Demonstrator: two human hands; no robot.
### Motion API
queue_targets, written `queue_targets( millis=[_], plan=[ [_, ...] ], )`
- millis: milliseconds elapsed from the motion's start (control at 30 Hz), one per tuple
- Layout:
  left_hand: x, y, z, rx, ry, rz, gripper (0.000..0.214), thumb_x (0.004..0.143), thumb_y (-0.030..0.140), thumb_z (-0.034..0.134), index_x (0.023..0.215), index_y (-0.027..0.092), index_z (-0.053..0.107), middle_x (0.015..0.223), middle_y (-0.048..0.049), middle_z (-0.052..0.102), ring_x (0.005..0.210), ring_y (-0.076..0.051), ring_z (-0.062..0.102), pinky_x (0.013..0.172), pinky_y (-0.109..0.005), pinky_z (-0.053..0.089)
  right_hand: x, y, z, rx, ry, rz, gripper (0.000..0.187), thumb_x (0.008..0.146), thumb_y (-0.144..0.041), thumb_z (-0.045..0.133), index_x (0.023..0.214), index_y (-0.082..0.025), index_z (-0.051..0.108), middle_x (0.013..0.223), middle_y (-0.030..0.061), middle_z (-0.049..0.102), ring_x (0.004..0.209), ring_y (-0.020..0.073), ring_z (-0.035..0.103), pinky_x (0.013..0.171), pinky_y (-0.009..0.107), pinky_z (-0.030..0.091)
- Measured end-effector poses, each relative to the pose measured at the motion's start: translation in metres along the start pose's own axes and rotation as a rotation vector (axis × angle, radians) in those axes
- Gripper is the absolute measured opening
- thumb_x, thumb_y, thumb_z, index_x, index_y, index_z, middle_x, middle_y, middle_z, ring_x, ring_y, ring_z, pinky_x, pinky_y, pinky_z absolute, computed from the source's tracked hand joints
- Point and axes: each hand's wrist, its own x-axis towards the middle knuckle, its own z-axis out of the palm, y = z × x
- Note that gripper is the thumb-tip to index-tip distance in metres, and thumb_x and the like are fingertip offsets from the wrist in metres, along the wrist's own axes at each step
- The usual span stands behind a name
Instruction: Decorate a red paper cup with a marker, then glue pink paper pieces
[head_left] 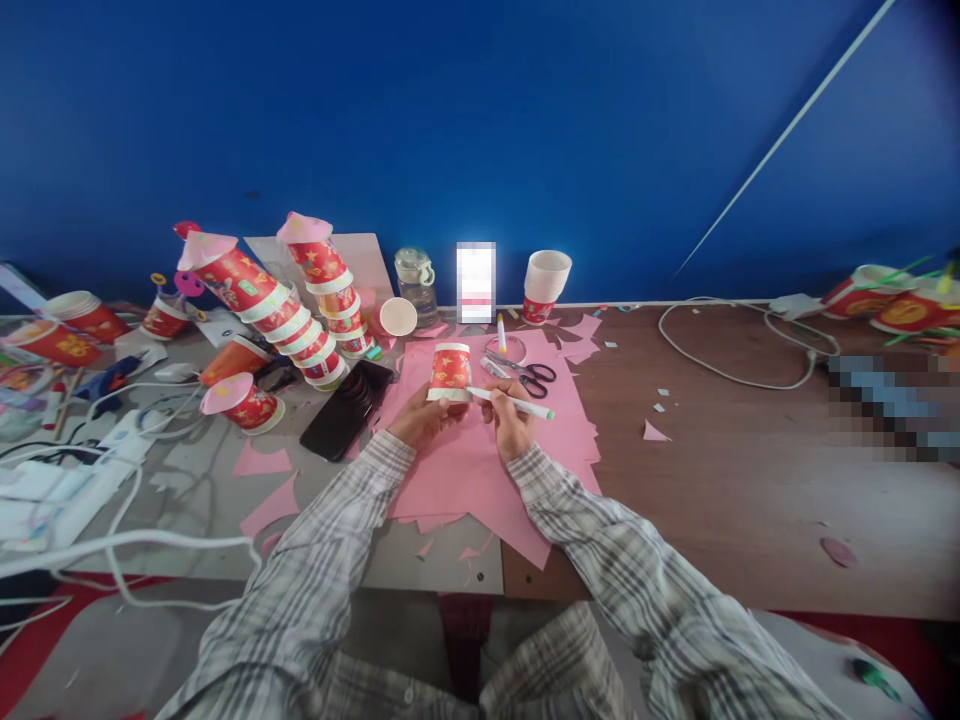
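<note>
My left hand (421, 420) grips a red paper cup (451, 367) that is turned upside down, its white rim at the bottom. Between the fingers of my right hand (508, 420) is a white marker pen (529, 404) with a green end. The pen's left tip is at the cup's rim; whether it touches I cannot tell. Both hands are above pink paper sheets (450, 475). Just beyond my right hand lie black-handled scissors (538, 378) and another marker with a yellow end (502, 335).
Stacked red cups with pink paper cones (274, 315) stand at the left, near a black phone (346, 412). A glass bottle (417, 285) and nested cups (547, 285) stand by the blue wall. A power strip (82, 485) with cables lies left; a white cable (739, 370) lies right.
</note>
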Motion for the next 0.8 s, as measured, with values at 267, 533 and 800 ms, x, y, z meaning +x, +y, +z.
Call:
queue_targets(
  millis=[267, 533, 800],
  plan=[
    [0.0013, -0.003, -0.004, -0.015, 0.005, 0.009, 0.047, 0.059, 0.031, 0.072, 0.098, 0.016, 0.052, 0.095, -0.0101, 0.063, 0.085, -0.025, 0.06, 0.081, -0.043, 0.041, -0.0029, 0.0005, -0.0015, -0.024, -0.058, 0.047, 0.017, 0.07, -0.03, 0.05, 0.071, -0.015, 0.058, 0.052, -0.0035, 0.052, 0.04, 0.0066, 0.04, 0.039, 0.02, 0.03],
    [0.0006, -0.0008, -0.0017, -0.012, -0.01, 0.003, 0.052, 0.058, 0.033, 0.073, 0.101, 0.015, 0.051, 0.096, -0.0116, 0.063, 0.086, -0.025, 0.059, 0.08, -0.042, 0.042, 0.0005, 0.0033, -0.002, 0.029, 0.004, 0.046, 0.015, 0.07, -0.029, 0.049, 0.07, -0.015, 0.056, 0.052, -0.0034, 0.053, 0.04, 0.0067, 0.04, 0.039, 0.02, 0.03],
    [0.0006, -0.0002, -0.0028, -0.019, -0.011, -0.007, 0.05, 0.059, 0.032, 0.072, 0.101, 0.015, 0.051, 0.099, -0.012, 0.062, 0.086, -0.025, 0.06, 0.082, -0.043, 0.041, -0.0001, 0.0055, -0.0017, 0.029, 0.01, 0.096, 0.014, 0.069, -0.029, 0.051, 0.07, -0.015, 0.056, 0.05, -0.0038, 0.052, 0.039, 0.0061, 0.038, 0.039, 0.019, 0.028]
  ],
)
